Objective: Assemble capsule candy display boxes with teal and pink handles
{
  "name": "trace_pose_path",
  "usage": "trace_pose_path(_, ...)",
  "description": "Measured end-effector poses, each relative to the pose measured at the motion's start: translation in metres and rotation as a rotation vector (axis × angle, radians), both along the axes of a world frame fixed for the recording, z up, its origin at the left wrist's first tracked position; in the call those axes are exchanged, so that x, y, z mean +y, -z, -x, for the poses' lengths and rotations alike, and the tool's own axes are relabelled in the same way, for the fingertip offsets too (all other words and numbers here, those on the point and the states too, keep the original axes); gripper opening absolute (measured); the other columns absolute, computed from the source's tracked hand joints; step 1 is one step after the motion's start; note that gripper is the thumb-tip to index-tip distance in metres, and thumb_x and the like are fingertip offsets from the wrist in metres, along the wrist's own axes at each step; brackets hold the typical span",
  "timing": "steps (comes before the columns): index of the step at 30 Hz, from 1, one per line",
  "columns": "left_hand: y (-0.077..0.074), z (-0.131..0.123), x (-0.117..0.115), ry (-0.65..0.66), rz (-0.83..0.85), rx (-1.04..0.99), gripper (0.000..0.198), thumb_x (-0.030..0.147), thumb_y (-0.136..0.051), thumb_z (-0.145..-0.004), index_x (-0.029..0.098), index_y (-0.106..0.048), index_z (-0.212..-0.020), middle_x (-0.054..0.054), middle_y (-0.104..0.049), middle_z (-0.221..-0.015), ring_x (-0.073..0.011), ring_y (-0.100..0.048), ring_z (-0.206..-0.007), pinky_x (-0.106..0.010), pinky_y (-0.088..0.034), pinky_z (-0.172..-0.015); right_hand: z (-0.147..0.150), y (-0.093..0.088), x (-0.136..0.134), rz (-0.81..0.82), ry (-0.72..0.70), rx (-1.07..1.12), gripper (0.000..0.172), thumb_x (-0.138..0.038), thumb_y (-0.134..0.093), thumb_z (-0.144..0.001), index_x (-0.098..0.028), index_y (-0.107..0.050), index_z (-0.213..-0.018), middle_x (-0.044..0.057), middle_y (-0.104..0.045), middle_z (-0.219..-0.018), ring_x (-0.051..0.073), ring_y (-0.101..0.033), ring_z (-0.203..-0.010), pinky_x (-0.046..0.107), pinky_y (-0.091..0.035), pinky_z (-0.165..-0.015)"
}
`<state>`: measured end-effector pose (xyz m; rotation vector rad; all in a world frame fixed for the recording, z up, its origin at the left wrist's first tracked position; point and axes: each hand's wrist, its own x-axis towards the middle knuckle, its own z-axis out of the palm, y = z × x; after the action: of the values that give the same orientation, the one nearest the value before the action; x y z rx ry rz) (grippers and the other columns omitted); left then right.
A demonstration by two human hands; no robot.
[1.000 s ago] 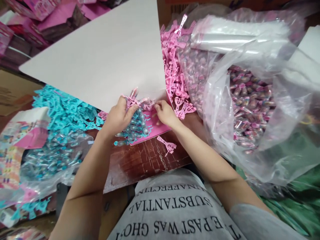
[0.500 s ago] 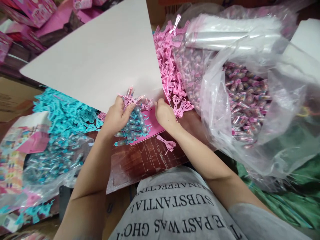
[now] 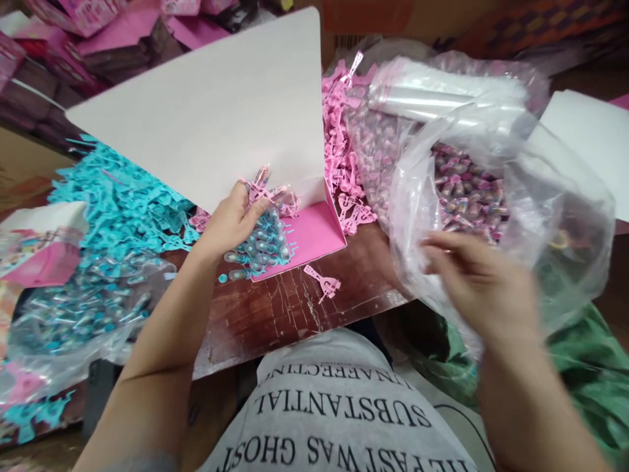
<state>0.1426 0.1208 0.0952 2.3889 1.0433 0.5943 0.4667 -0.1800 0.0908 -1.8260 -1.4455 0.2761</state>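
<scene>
My left hand (image 3: 232,219) is closed on a pink plastic piece (image 3: 258,190) with small clear tubes, at the inner side of a box. The box has a tall white flap (image 3: 211,111) and a pink panel (image 3: 314,231). Just below that hand, rows of clear tubes with turquoise plastic parts (image 3: 263,246) lie on the pink panel. My right hand (image 3: 479,282), smeared by motion, is at the front of a clear plastic bag (image 3: 413,190). Its fingers look apart, and I see nothing in them. Inside the bag are many pink-capped tubes (image 3: 472,190).
One pink plastic piece (image 3: 323,283) lies on the scratched brown table (image 3: 275,308). Heaps of turquoise pieces (image 3: 122,210) and pink pieces (image 3: 339,144) flank the box. A bag of turquoise tubes (image 3: 83,308) sits at left; rolled clear film (image 3: 437,88) lies behind the right bag.
My right hand has left the box and swung right to the clear bag. My left hand stays by the turquoise tubes, still holding the pink piece. The view has shifted a little.
</scene>
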Motion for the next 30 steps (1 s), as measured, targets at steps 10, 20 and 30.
trace_pose_path(10, 0.005, 0.004, -0.004, 0.011, -0.01, 0.018, 0.066, 0.07, -0.047, -0.105, 0.017, -0.057, -0.143, -0.015, -0.072, -0.13, -0.0329, -0.068, -0.125, -0.046, -0.055, -0.109, 0.111, 0.039, 0.218, 0.357, -0.043, -0.063, 0.037, -0.023, -0.044, -0.109, -0.011, -0.077, -0.122, 0.019, -0.082, -0.116, 0.03, -0.078, -0.109, 0.036, -0.053, -0.097)
trace_pose_path(20, 0.017, 0.006, -0.003, 0.032, 0.037, -0.068, 0.063, 0.064, -0.053, -0.106, 0.02, -0.054, -0.151, -0.015, -0.07, -0.136, -0.0333, -0.066, -0.133, -0.051, -0.047, -0.12, 0.126, 0.035, 0.235, 0.444, -0.048, -0.161, 0.042, -0.025, -0.036, -0.112, -0.006, -0.071, -0.122, 0.025, -0.079, -0.116, 0.035, -0.076, -0.11, 0.04, -0.053, -0.09)
trace_pose_path(30, 0.013, 0.005, -0.003, 0.043, 0.013, -0.054, 0.054, 0.059, -0.052, -0.107, 0.02, -0.057, -0.144, -0.014, -0.069, -0.139, -0.0311, -0.066, -0.132, -0.047, -0.052, -0.115, 0.012, -0.001, 0.079, 0.209, 0.337, -0.14, 0.028, -0.045, -0.05, -0.107, -0.028, -0.071, -0.113, 0.012, -0.077, -0.088, 0.029, -0.073, -0.078, 0.045, -0.057, -0.068)
